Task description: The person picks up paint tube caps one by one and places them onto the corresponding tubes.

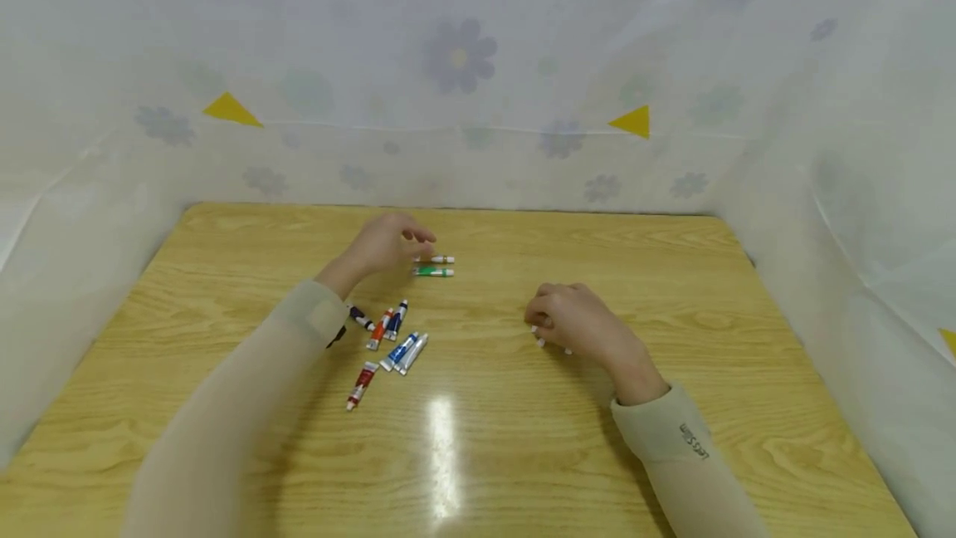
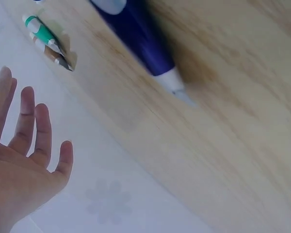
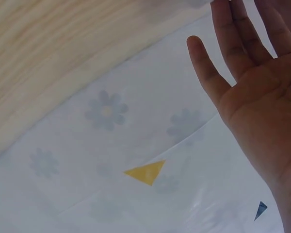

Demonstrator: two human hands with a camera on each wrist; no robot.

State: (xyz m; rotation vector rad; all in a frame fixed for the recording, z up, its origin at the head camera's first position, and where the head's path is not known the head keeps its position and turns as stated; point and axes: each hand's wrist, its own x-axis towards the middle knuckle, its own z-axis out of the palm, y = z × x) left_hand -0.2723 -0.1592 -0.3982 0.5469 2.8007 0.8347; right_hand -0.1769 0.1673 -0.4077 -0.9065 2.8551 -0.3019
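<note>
Left fingers near green tube, table edge beyond

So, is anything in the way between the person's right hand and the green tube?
Nothing visible: in the head view, just tabletop lies between the right hand and the green tube. A pale tube lies just beyond the green one, off that path.

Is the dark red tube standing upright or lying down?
Lying down: in the head view, the dark red tube stretches flat along the table.
</note>
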